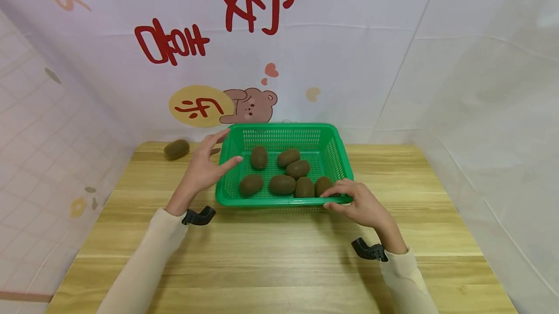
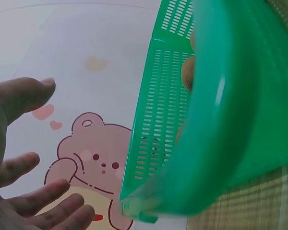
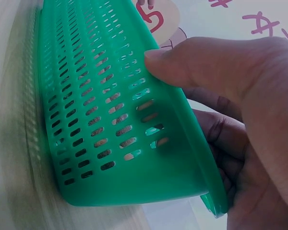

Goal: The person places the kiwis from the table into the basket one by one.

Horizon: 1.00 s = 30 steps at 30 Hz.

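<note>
A green plastic basket with slotted walls stands on the table and holds several brown kiwis. My right hand grips the basket's rim at the near right corner. In the right wrist view, the thumb lies on the outer side of the rim and the other fingers are over the inside, partly hidden. Beside the basket's left wall is my left hand, its thumb and fingers spread. The left wrist view shows that hand holding nothing, apart from the rim.
Another kiwi lies on the wooden table at the back left corner. White printed sheets rise behind the table and along both sides. A dark wrist mount sits at each sleeve cuff.
</note>
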{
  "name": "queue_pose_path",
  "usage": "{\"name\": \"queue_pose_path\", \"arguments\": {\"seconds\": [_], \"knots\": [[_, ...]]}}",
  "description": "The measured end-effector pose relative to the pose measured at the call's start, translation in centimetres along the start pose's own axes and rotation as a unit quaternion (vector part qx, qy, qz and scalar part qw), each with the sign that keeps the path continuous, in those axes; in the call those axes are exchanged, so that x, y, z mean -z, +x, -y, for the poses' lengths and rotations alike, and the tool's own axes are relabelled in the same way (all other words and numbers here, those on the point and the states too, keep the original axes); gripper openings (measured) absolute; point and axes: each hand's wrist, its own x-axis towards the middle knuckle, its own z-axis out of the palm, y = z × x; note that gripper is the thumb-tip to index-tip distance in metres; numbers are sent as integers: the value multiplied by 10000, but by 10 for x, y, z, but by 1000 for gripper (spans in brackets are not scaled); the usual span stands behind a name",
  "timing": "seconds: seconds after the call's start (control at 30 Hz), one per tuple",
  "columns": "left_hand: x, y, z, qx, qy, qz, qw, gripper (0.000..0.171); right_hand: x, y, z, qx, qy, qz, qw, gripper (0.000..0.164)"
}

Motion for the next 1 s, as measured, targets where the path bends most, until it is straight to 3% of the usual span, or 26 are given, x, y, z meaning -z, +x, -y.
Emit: {"name": "queue_pose_path", "arguments": {"seconds": [0.2, 0.37, 0.73, 1.0], "knots": [[6, 5, 6, -64, 124, -117, 9998, 83, 0, -1, -1, 31, -16, -17, 10000, 20], [10, 10, 16, -82, 487, -319, 9983, 87, 0, -2, -1, 55, -45, -21, 10000, 21], [20, 16, 42, 482, 1028, -347, 9929, 97, 0, -2, -1, 86, -34, -30, 10000, 21], [28, 17, 69, 676, 1277, -615, 9876, 100, 0, 0, -1, 90, -31, -22, 10000, 20]]}}
